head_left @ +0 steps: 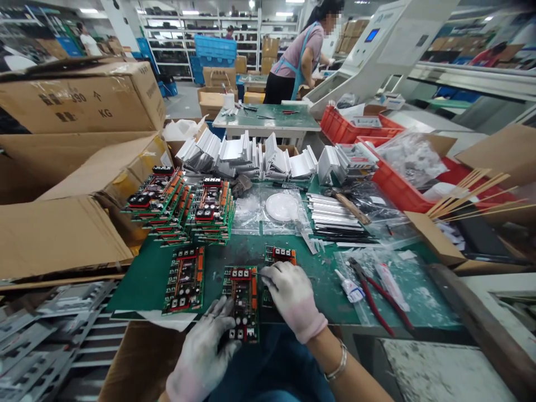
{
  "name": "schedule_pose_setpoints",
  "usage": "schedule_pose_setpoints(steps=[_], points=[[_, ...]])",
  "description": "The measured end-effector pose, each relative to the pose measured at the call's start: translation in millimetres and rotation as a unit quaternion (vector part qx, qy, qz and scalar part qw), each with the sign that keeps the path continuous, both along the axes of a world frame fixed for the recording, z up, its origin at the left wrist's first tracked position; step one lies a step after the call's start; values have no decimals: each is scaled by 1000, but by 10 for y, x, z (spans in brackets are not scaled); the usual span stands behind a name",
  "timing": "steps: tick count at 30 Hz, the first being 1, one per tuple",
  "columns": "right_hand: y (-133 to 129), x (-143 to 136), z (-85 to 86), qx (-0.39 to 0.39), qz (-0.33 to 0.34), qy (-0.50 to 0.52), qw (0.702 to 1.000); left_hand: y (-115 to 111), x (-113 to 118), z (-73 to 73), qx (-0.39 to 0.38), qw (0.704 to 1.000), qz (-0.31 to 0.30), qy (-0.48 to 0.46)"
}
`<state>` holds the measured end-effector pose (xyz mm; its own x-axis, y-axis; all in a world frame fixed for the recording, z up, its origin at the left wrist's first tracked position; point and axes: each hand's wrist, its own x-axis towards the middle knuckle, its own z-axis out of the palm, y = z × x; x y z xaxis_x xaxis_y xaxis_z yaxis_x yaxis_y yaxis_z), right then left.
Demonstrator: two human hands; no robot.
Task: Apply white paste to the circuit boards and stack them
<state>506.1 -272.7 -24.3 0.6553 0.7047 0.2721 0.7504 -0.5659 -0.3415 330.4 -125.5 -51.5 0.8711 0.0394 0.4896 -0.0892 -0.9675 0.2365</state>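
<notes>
A green circuit board (240, 298) with black and orange parts lies at the table's front edge. My left hand (209, 340), in a whitish glove, grips its lower left side, fingers on the edge and thumb near the bottom. Over the board's upper right corner, my gloved right hand (288, 293) is closed in a pinch; a thin dark thing seems to stick out from its fingertips, too small to name. Beneath that hand a second circuit board (280, 254) is partly hidden. Another circuit board (185, 279) lies flat to the left.
Two circuit board stacks (211, 209) stand behind, left of a bag with a white disc (281, 206). Metal heat sinks (240, 151) line the back. Right are red-handled cutters (377, 304), a glue tube (349, 287), a hammer (352, 206) and red crates (389, 178). Cardboard boxes (84, 100) flank the left.
</notes>
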Motion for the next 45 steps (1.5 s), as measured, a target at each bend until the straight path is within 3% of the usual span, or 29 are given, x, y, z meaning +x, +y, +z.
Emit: schedule_pose_setpoints(steps=[14, 35, 41, 45], points=[[-120, 109, 119, -3, -6, 23, 1000, -22, 5, 49, 11, 1000, 4, -12], [68, 66, 23, -18, -24, 31, 999, 41, -8, -68, -44, 999, -13, -7], [67, 42, 62, -6, -4, 26, 1000, 3, -5, 17, -10, 1000, 0, -1], [-118, 31, 137, 19, -13, 10, 1000, -34, -7, 59, 11, 1000, 3, 3]])
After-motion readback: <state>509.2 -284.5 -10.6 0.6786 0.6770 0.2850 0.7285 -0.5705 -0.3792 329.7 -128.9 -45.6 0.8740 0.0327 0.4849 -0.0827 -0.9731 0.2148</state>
